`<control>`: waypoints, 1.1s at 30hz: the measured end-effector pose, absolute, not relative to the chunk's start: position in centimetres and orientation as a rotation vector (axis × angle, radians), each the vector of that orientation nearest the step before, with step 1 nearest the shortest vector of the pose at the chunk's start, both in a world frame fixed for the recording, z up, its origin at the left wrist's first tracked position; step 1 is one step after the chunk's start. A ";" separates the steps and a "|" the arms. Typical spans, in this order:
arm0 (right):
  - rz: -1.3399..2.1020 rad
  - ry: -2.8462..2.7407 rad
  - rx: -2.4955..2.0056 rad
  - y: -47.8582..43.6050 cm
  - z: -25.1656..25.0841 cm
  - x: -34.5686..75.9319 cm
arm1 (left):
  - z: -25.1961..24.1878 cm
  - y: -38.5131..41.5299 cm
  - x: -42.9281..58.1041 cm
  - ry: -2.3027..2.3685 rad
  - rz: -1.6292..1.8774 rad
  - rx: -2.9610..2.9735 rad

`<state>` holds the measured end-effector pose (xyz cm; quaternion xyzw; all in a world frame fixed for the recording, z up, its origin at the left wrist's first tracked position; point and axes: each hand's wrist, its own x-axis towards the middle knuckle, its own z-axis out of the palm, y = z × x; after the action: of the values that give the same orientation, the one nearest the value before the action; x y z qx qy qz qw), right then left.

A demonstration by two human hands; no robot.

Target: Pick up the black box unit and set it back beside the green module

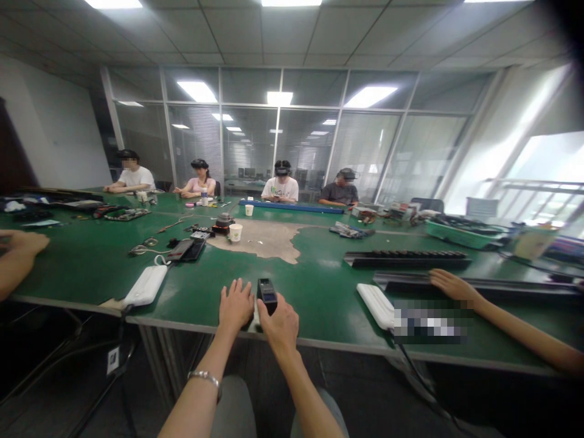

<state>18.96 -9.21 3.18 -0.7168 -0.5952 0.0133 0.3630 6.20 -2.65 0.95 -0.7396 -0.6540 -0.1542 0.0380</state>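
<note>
My left hand (236, 308) lies palm down on the green table near its front edge, fingers stretched out and spread a little. Just to its right, my right hand (280, 322) grips a small black box-shaped device (267, 293), with a dark panel on its face. The device appears to stand upright on the tabletop; its lower part is hidden behind the fingers. A small pale thing (256, 317) shows between my two hands, too little of it visible to name.
White power banks (146, 285) (375, 306) lie on both sides. Black rails (406, 260), a paper cup (235, 233) and a green basket (463, 234) stand on the table (319, 304). Co-workers' arms (502, 322) (18, 255) reach in at both sides; several people sit opposite.
</note>
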 end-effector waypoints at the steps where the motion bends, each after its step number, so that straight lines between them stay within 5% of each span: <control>1: 0.041 -1.533 -1.832 -9.2 3.3 19.0 | 1.0 -2.7 6.2 -2.010 -0.473 -2.268; 16: 0.031 -1.411 -1.516 -7.3 8.2 22.5 | 0.9 -2.6 6.3 -2.029 -0.490 -2.261; 33: -0.013 -1.480 -1.766 -7.0 1.6 25.2 | 0.9 -2.6 6.4 -2.033 -0.470 -2.260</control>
<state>25.23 -6.96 1.56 -0.7001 -0.5869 -0.0053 0.4067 6.38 -2.56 0.92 -0.7344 -0.6605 -0.1528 0.0328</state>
